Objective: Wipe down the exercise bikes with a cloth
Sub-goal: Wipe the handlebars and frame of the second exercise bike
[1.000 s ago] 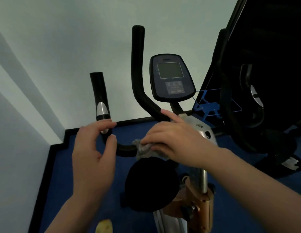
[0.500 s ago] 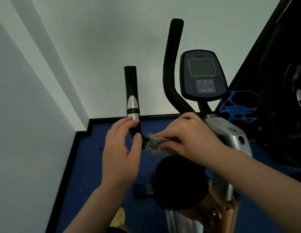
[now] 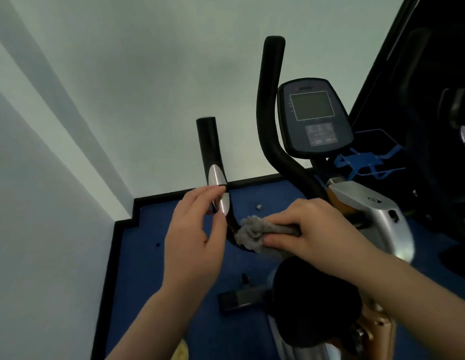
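An exercise bike fills the middle of the view, with a black left handlebar [image 3: 208, 141] carrying silver sensor pads and a taller black right handlebar [image 3: 270, 100]. My left hand [image 3: 195, 242] holds the left handlebar at its lower silver pad, fingers over the top and thumb below. My right hand [image 3: 317, 229] grips a crumpled grey cloth [image 3: 252, 233] and presses it on the handlebar's lower bend, just right of my left hand. The console [image 3: 314, 118] with its dark screen stands behind my right hand. The black saddle [image 3: 317, 302] is under my right forearm.
A pale wall corner closes in on the left and behind the bike. Blue flooring [image 3: 148, 281] with black skirting lies below. A second dark machine [image 3: 434, 126] stands close on the right, past a blue bottle cage [image 3: 366, 162]. A pedal [image 3: 239, 298] juts out low.
My view has swung left and nearer to the left handlebar. The cloth in my right hand has slid left along the bar to the bend. My left hand has stayed at the silver pad.
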Tool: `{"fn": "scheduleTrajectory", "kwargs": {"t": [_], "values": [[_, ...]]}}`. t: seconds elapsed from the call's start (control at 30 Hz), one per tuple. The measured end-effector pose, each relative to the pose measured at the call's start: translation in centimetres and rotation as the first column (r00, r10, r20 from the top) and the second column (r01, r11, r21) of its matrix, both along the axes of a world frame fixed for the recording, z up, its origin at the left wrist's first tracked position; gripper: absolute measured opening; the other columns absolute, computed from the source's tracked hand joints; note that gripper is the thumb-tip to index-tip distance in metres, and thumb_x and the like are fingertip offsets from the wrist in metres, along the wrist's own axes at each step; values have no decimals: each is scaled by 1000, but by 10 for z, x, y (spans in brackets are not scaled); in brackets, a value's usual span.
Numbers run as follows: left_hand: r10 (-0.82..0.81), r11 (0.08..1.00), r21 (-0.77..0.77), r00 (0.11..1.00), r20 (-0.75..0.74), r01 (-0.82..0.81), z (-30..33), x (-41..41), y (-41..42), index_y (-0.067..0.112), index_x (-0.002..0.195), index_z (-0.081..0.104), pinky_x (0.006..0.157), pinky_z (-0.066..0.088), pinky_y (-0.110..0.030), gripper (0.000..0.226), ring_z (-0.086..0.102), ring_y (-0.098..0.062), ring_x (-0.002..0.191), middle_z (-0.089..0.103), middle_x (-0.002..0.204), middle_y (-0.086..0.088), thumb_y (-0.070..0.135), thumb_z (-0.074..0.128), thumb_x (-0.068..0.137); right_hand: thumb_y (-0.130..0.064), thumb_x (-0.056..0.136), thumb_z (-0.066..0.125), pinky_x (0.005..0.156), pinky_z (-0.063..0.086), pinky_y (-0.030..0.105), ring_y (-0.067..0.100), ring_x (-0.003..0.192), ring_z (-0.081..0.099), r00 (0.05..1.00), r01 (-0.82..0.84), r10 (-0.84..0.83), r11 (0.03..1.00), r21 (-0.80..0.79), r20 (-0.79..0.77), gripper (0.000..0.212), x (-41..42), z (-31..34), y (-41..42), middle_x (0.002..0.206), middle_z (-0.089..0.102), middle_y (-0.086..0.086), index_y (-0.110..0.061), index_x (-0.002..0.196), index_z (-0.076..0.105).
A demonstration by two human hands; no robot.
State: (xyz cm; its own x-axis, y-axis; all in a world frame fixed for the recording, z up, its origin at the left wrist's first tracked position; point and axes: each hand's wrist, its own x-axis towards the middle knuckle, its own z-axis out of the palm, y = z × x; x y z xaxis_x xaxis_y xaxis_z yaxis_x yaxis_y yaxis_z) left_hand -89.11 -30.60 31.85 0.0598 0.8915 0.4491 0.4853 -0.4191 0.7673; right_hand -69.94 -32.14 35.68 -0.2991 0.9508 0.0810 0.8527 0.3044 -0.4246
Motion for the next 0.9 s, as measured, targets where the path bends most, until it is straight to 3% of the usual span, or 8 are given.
{"fn": "scheduleTrajectory", "kwargs": {"t": [0.1,0.2,0.33,0.47,0.6,0.7,0.8,0.9], "values": [[-102,995,20,995,14,102,0,-14,11,18,117,62,80,41,-10,36,56,-7,96,58,109,13,7,53,85,-51,80,60,63,37,10,1,67,50,992,113,-116,993,-44,-56,21,-23,-2,1,61,55,-17,-38,92,72],[-192,981,37,981,17,192,1,-25,24,17,112,64,82,39,-10,33,57,-5,94,60,104,13,3,53,84,-55,83,55,63,46,28,6,69,57,979,203,-201,977,-71,37,30,-45,1,6,71,65,-7,-29,88,70],[-331,942,64,943,5,330,5,-39,47,20,112,63,87,40,-12,31,57,-5,104,60,109,14,4,53,87,-60,85,46,59,45,24,5,67,55,930,366,-357,920,-138,86,24,-54,12,-16,72,64,-14,-47,92,64],[-418,907,53,908,-6,418,10,-48,67,17,113,64,89,42,-13,30,57,-6,108,59,113,7,7,53,87,-62,89,29,54,35,21,5,67,52,840,535,-538,843,57,69,40,-98,6,-16,77,62,-13,-37,99,59],[-479,875,66,877,-28,480,14,-54,79,19,113,64,85,41,-8,31,57,-3,103,58,113,11,7,53,87,-49,88,54,71,51,23,7,73,61,735,667,-674,738,103,69,20,-119,1,-14,80,68,-14,-39,103,65],[-506,859,61,861,-50,509,15,-61,87,30,115,61,81,41,-6,33,55,-1,102,53,117,21,13,52,89,-32,71,79,57,44,14,4,59,63,648,760,-759,639,117,-68,28,-135,-1,-24,70,70,-16,-31,98,72],[-523,850,37,850,-63,526,12,-64,94,32,117,60,81,40,-4,33,53,4,99,50,122,23,17,51,89,-34,76,75,45,27,7,3,50,59,607,789,-788,582,196,-107,14,-147,-1,-4,61,66,-14,-33,89,71],[-532,845,33,845,-52,534,10,-65,98,28,116,61,85,37,-3,32,51,4,110,51,123,21,15,52,88,-47,90,54,56,49,25,7,65,63,604,794,-790,587,156,-101,22,-144,-3,19,75,68,-10,-37,105,65]]}}
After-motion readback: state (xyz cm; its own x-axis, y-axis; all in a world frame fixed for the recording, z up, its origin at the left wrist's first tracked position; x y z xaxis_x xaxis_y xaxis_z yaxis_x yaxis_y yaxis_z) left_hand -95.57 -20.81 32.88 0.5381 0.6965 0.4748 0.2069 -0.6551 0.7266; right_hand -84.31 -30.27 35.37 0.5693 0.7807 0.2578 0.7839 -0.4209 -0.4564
